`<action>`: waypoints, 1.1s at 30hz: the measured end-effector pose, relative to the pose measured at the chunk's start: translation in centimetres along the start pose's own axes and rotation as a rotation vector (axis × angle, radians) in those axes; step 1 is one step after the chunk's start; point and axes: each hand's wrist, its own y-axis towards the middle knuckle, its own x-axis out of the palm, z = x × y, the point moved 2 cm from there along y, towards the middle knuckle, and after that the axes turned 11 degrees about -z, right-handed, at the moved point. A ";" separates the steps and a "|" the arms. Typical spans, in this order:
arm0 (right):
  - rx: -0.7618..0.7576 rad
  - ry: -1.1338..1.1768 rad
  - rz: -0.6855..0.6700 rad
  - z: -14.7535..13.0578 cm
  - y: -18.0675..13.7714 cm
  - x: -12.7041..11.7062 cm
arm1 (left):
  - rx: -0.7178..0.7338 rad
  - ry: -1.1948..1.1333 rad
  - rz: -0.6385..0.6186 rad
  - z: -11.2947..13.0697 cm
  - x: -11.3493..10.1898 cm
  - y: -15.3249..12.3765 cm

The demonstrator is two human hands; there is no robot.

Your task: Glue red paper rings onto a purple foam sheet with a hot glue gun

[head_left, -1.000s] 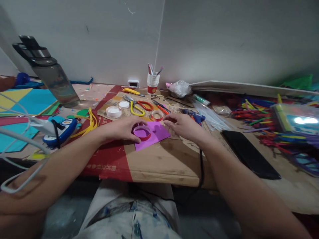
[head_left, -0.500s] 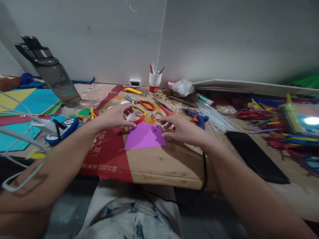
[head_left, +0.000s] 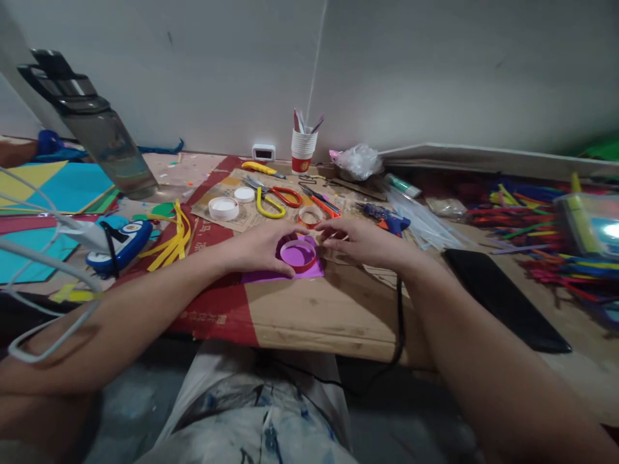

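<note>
A red ring with a white inside (head_left: pixel 300 265), like a band cut from a paper cup, rests on a sheet of purple paper (head_left: pixel 316 269). My left hand (head_left: pixel 264 248) curves round its left side, thumb in front and fingers behind. My right hand (head_left: pixel 355 240) hovers by the paper's right edge, fingers bent and apart, holding nothing that I can see. Just beyond the hands lies a second red-rimmed ring (head_left: pixel 310 217). Scissors with red-orange and yellow handles (head_left: pixel 271 205) lie behind it.
A glue gun (head_left: pixel 387 219) and a black phone (head_left: pixel 503 299) lie on the right. At the back stand paper cups with pens (head_left: pixel 303 151). Yellow strips (head_left: pixel 176 241), a blue-and-white power strip (head_left: pixel 120 248) and a water bottle (head_left: pixel 104 135) occupy the left. Colourful pipe cleaners (head_left: pixel 512 225) are heaped far right.
My left hand has carried the red ring to the right and down onto the purple paper. White round pieces behind it now show. My right hand has shifted slightly right.
</note>
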 end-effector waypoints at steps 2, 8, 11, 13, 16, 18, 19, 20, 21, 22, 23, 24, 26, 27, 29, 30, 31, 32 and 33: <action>0.002 -0.021 0.007 -0.2 0.0 0.1 | 0.001 -0.021 -0.013 0.0 0.1 0.1; -0.060 -0.060 0.009 -0.6 -0.2 0.3 | 0.001 -0.048 -0.001 -0.2 0.3 0.3; -0.077 -0.069 0.008 -0.5 -0.1 0.2 | 0.021 -0.057 -0.004 0.0 0.4 0.4; -0.071 -0.065 0.009 -0.5 -0.1 0.2 | 0.001 -0.089 -0.002 0.0 0.2 0.2; -0.063 -0.048 0.040 -0.6 -0.2 0.2 | -0.068 -0.169 0.080 -0.8 -0.9 -0.5; -0.109 -0.033 0.066 -1.0 -0.3 0.3 | -0.110 -0.213 0.181 -1.7 -2.0 -1.2; -0.142 -0.031 0.074 -1.3 -0.4 0.5 | -0.133 -0.220 0.228 -2.3 -2.6 -1.5; -0.170 -0.037 0.078 -1.6 -0.5 0.7 | -0.170 -0.206 0.262 -2.8 -3.0 -1.8; -0.190 -0.051 0.079 -1.9 -0.6 0.9 | -0.212 -0.174 0.274 -3.4 -3.3 -2.0; -0.201 -0.075 0.079 -2.2 -0.7 1.2 | -0.249 -0.134 0.265 -3.8 -3.5 -2.2; -0.211 -0.108 0.083 -2.4 -0.7 1.6 | -0.285 -0.094 0.243 -4.2 -3.6 -2.3; -0.222 -0.139 0.089 -2.6 -0.7 2.0 | -0.311 -0.061 0.210 -4.4 -3.5 -2.3; -0.239 -0.187 0.102 -2.8 -0.7 2.8 | -0.339 -0.024 0.132 -4.6 -3.1 -2.2; -0.239 -0.205 0.101 -2.9 -0.6 3.1 | -0.343 -0.014 0.097 -4.6 -2.9 -2.1; -0.225 -0.227 0.089 -3.0 -0.4 3.5 | -0.340 0.007 0.047 -4.5 -2.5 -1.9; -0.217 -0.229 0.083 -3.2 -0.2 3.7 | -0.336 0.017 0.034 -4.5 -2.4 -1.8; -0.210 -0.222 0.078 -3.4 -0.1 3.7 | -0.335 0.026 0.029 -4.5 -2.3 -1.7; -0.206 -0.207 0.075 -3.7 0.1 3.7 | -0.337 0.030 0.027 -4.5 -2.3 -1.6; -0.204 -0.189 0.079 -4.0 0.2 3.7 | -0.343 0.028 0.024 -4.6 -2.3 -1.6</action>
